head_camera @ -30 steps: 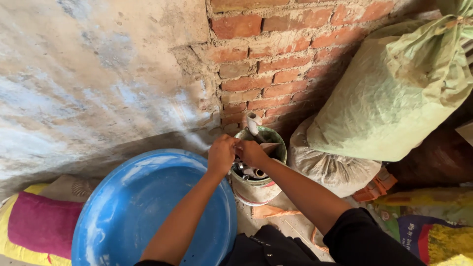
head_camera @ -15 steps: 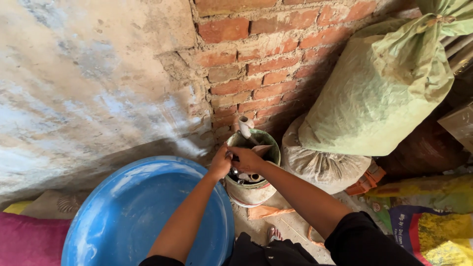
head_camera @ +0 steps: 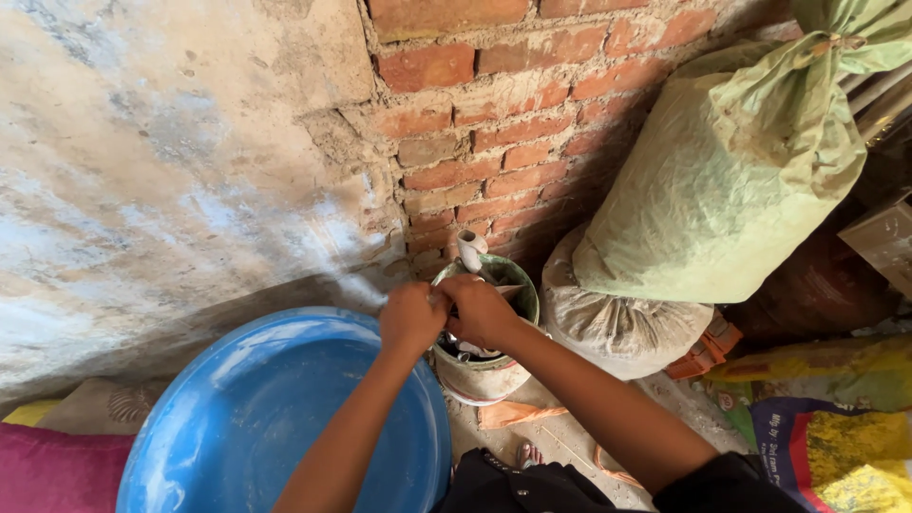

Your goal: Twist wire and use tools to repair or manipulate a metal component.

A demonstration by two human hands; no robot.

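Note:
My left hand [head_camera: 411, 316] and my right hand [head_camera: 480, 309] are pressed together over the rim of a small dirty bucket [head_camera: 480, 375] that stands against a brick wall. Both fists are closed around something small between them; what it is stays hidden by the fingers. A pale pipe-like handle [head_camera: 470, 249] and a flat metal piece [head_camera: 506, 291] stick up out of the bucket behind my hands. A big blue plastic basin [head_camera: 247, 418] sits just left of the bucket, under my left forearm.
A large green woven sack [head_camera: 731, 180] leans on the brick wall [head_camera: 494, 123] at right, over a grey sack [head_camera: 608, 323]. Printed bags [head_camera: 836, 446] lie lower right. A plastered wall [head_camera: 161, 161] fills the left; pink and yellow cloth [head_camera: 47, 465] lies lower left.
The view has dropped and moved closer to the bucket. My hands stay clasped together over its rim, shifted only slightly.

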